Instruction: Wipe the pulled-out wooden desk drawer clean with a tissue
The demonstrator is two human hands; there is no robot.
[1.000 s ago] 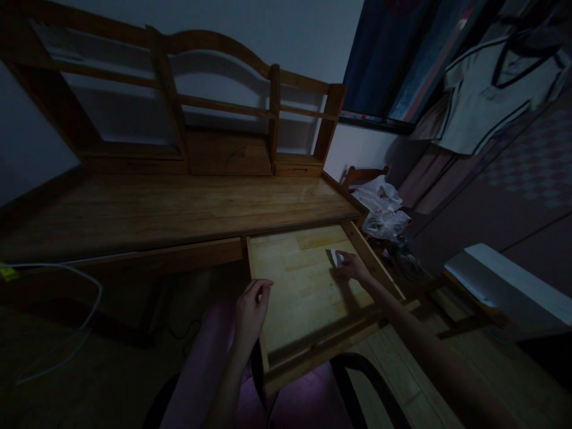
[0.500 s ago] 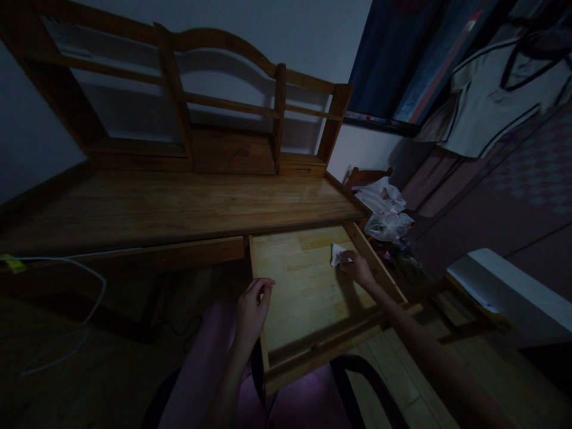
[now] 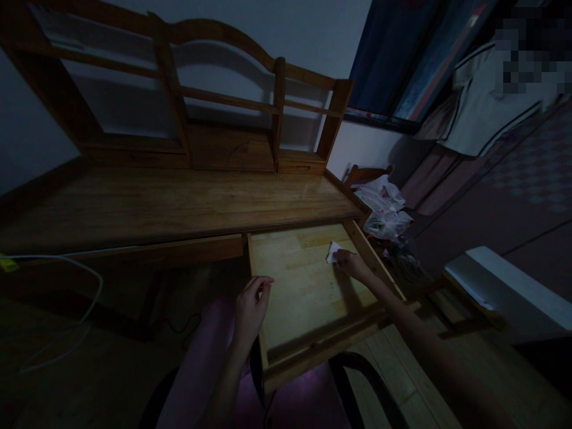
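A wooden drawer (image 3: 308, 333) is pulled out from under the desk, its pale bottom bare. My right hand (image 3: 351, 263) reaches into the far right part of the drawer and presses a small crumpled white tissue (image 3: 332, 251) against the bottom, fingers closed on it. My left hand (image 3: 251, 307) rests at the drawer's left edge with the fingers curled, thumb and fingertips pinched together near the side wall. Whether it grips the wall is not clear.
The long wooden desk (image 3: 170, 202) carries a shelf unit (image 3: 187, 107) at the back. A white cable (image 3: 58, 268) hangs at the left. Plastic bags (image 3: 382, 208) lie on a chair right of the desk. A white box (image 3: 509, 286) stands at the right. Clothes (image 3: 487, 101) hang above.
My right hand with the tissue has slid a little up and left across the drawer bottom. My left hand has stayed at the drawer's left edge.
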